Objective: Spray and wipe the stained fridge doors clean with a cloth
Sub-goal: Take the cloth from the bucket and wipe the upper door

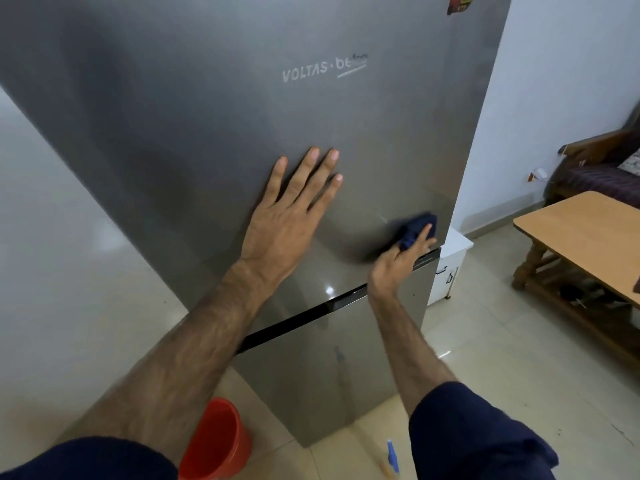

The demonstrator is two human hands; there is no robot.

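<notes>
The upper fridge door (207, 116) bore the lettering "VOLTAS · be…", its last letters unclear. The left hand (287, 216) lay flat on it, fingers straight. The right hand (398, 263) pressed a dark blue cloth (417, 228), bunched in its grip, near the door's lower right corner.

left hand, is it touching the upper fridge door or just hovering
Touching. The head view shows the left hand laid flat, fingers spread, on the upper fridge door, with its dark reflection meeting the fingers and no gap visible.
</notes>
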